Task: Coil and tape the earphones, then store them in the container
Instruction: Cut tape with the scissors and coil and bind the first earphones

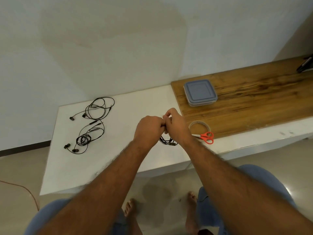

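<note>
Above the middle of the white table (118,163), my left hand (149,128) and my right hand (177,126) meet, both with curled fingers holding a black earphone cable (166,141) whose loops hang below them. Two more black earphones lie at the table's left: one loose set (98,107) at the back, one partly coiled set (84,139) nearer me. A closed plastic container (199,92) with a grey-blue lid stands on the wooden board (254,102). A roll of clear tape (199,127) lies just right of my right hand.
Red-handled scissors (205,137) lie at the board's front edge beside the tape. A dark object (304,65) sits at the far right of the board. A wall runs behind the table. My bare feet and the floor are below the table's front edge.
</note>
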### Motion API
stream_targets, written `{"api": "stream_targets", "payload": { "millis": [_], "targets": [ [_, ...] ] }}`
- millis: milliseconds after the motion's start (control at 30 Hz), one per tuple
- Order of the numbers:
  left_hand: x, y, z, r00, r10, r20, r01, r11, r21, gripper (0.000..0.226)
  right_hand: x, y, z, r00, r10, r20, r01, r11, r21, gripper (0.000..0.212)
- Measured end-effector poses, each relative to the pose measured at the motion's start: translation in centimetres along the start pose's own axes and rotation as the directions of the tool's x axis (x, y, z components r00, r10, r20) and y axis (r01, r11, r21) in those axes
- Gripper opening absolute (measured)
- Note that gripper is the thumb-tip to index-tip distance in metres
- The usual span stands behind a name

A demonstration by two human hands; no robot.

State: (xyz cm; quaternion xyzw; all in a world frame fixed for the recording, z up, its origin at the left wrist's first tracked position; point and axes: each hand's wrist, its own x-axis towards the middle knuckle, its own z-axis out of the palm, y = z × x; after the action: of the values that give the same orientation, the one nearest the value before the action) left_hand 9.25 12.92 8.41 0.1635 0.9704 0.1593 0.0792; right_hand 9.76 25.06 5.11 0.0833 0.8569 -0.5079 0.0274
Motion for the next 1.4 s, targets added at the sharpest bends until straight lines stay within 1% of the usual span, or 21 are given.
{"api": "stream_targets", "payload": {
  "millis": [67, 100, 167, 233, 333, 433, 567, 667, 733, 800, 900, 1000, 1100, 1200, 1333, 1400],
  "targets": [
    [-0.5, 0.4, -1.4, 1.000, 0.002, 0.005, -0.001, 0.999, -0.036, 0.022, -0.5, -0.6, -0.4, 0.999, -0.031, -0.012, 0.031, 0.999, -0.018, 0.011],
    [-0.8, 0.6, -2.0, 1.000, -0.007, 0.019, 0.008, 0.996, -0.089, 0.020, -0.7, -1.2, -0.8, 0.998, -0.051, -0.019, 0.051, 0.998, -0.028, 0.010],
    [-1.2, 0.8, -3.3, 0.997, -0.036, 0.061, 0.049, 0.971, -0.233, 0.018, -1.0, -2.5, -1.5, 0.994, -0.103, -0.031, 0.101, 0.994, -0.045, 0.009],
    [-1.7, 1.2, -4.8, 0.993, -0.038, 0.110, 0.076, 0.927, -0.368, 0.021, -1.5, -4.1, -2.4, 0.987, -0.153, -0.052, 0.149, 0.986, -0.077, 0.010],
    [-2.9, 1.9, -7.4, 0.981, -0.039, 0.189, 0.143, 0.805, -0.576, 0.027, -2.3, -6.9, -3.9, 0.976, -0.201, -0.088, 0.191, 0.975, -0.111, 0.011],
    [-4.4, 2.6, -10.3, 0.968, -0.024, 0.248, 0.200, 0.667, -0.718, 0.026, -3.5, -9.8, -5.4, 0.958, -0.259, -0.119, 0.243, 0.961, -0.133, 0.011],
    [-7.0, 3.5, -13.3, 0.952, 0.004, 0.307, 0.264, 0.501, -0.824, 0.027, -5.6, -12.9, -6.9, 0.924, -0.353, -0.148, 0.328, 0.929, -0.170, 0.010],
    [-9.1, 4.2, -14.9, 0.965, 0.002, 0.262, 0.234, 0.449, -0.863, 0.026, -7.5, -15.0, -7.7, 0.891, -0.417, -0.178, 0.396, 0.907, -0.141, 0.009],
    [-10.1, 4.8, -16.0, 0.978, -0.016, 0.209, 0.192, 0.462, -0.866, 0.023, -8.6, -16.0, -8.2, 0.878, -0.438, -0.192, 0.420, 0.899, -0.126, 0.009],
    [-11.4, 5.6, -17.5, 0.990, -0.039, 0.133, 0.134, 0.515, -0.847, 0.022, -10.1, -17.4, -9.1, 0.867, -0.459, -0.194, 0.448, 0.888, -0.101, 0.008],
    [-12.9, 6.3, -19.3, 0.996, -0.066, 0.057, 0.085, 0.582, -0.809, 0.022, -11.5, -19.0, -10.5, 0.874, -0.459, -0.161, 0.463, 0.886, -0.013, 0.007],
    [-14.1, 6.6, -20.9, 0.994, -0.105, -0.001, 0.064, 0.613, -0.788, 0.020, -12.4, -20.4, -12.3, 0.860, -0.496, -0.123, 0.498, 0.867, -0.016, 0.008],
    [-14.8, 6.9, -22.3, 0.991, -0.127, -0.033, 0.058, 0.647, -0.760, 0.020, -13.3, -21.7, -14.3, 0.804, -0.592, -0.053, 0.583, 0.803, -0.126, 0.009],
    [-15.2, 7.2, -23.4, 0.988, -0.141, -0.058, 0.059, 0.703, -0.708, 0.022, -14.5, -22.8, -15.7, 0.746, -0.658, 0.100, 0.660, 0.713, -0.236, 0.008],
    [-15.4, 7.9, -24.7, 0.989, -0.132, -0.068, 0.060, 0.772, -0.633, 0.021, -15.1, -23.6, -16.0, 0.670, -0.682, 0.294, 0.730, 0.533, -0.428, 0.009],
    [-15.3, 8.5, -25.4, 0.991, -0.116, -0.066, 0.055, 0.805, -0.591, 0.023, -15.1, -23.9, -15.8, 0.654, -0.684, 0.322, 0.726, 0.450, -0.519, 0.006]
  ]
}}
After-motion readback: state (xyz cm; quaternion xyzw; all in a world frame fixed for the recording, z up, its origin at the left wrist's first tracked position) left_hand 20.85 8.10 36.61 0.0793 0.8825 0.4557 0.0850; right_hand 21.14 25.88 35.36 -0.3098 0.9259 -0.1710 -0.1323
